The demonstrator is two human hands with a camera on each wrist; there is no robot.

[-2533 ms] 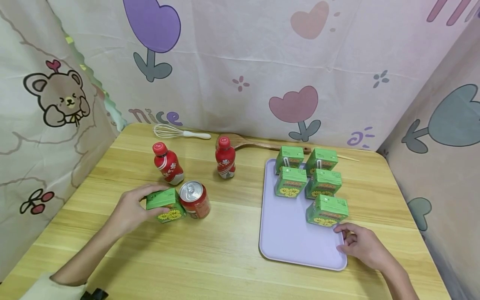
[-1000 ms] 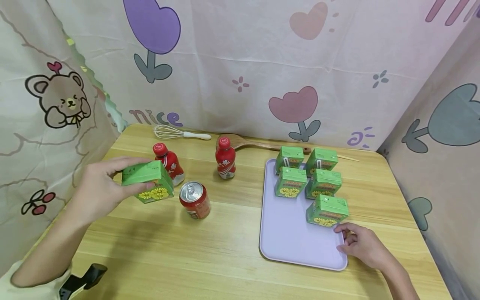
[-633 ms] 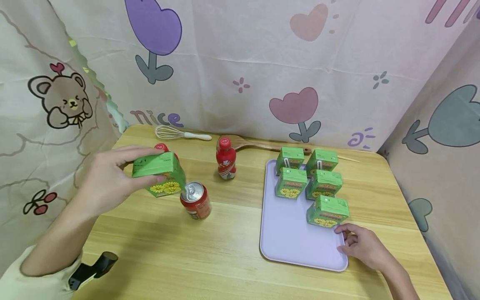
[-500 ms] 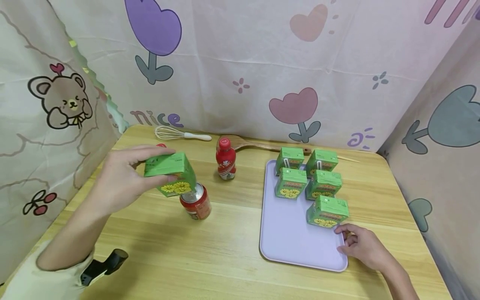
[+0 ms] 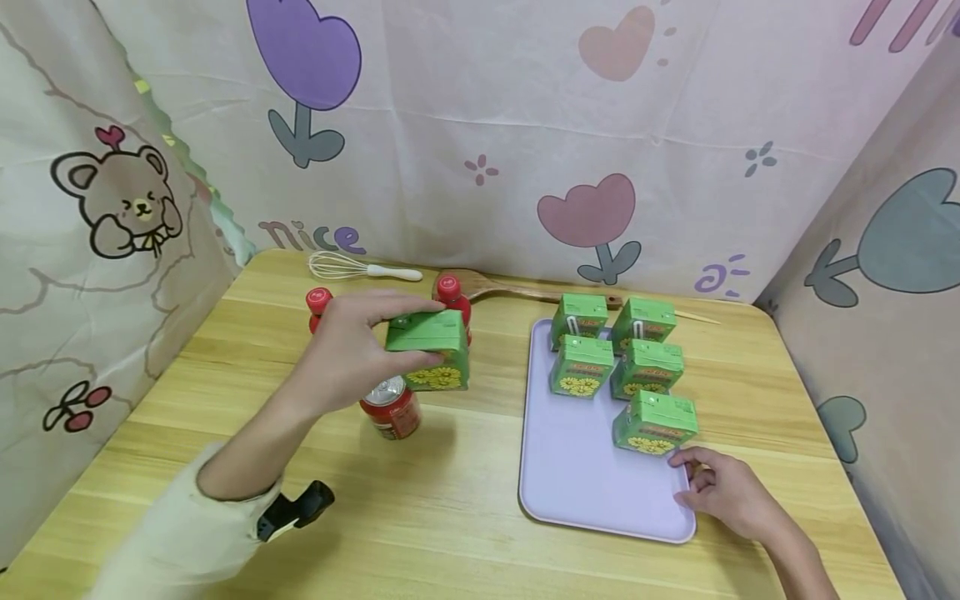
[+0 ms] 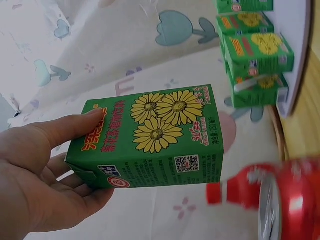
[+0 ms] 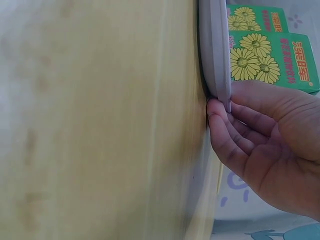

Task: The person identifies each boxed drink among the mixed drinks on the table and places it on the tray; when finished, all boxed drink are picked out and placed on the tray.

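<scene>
My left hand (image 5: 348, 354) grips a green drink carton (image 5: 435, 354) by its top end, thumb on the front and fingers behind. The carton, printed with yellow flowers (image 6: 157, 120), is held up above the table, its shadow falling beside the red soda can (image 5: 397, 412). In the head view it overlaps a red bottle (image 5: 450, 292). At the right, my right hand (image 5: 727, 492) pinches the rim of the lilac tray (image 5: 577, 483), with thumb above and fingertips under the edge (image 7: 220, 70). Several matching cartons (image 5: 656, 421) stand on the tray in two columns, the left column shorter.
Another red bottle (image 5: 318, 304) stands behind my left hand, mostly hidden. A white whisk (image 5: 393, 272) and a wooden spatula (image 5: 517, 289) lie along the back edge by the patterned cloth (image 5: 465, 108). Bare tabletop (image 5: 420, 517) lies between the can and the tray.
My left hand has lifted the carton from beside the can and carried it rightward over the can, toward the tray. My right hand has stayed at the tray rim.
</scene>
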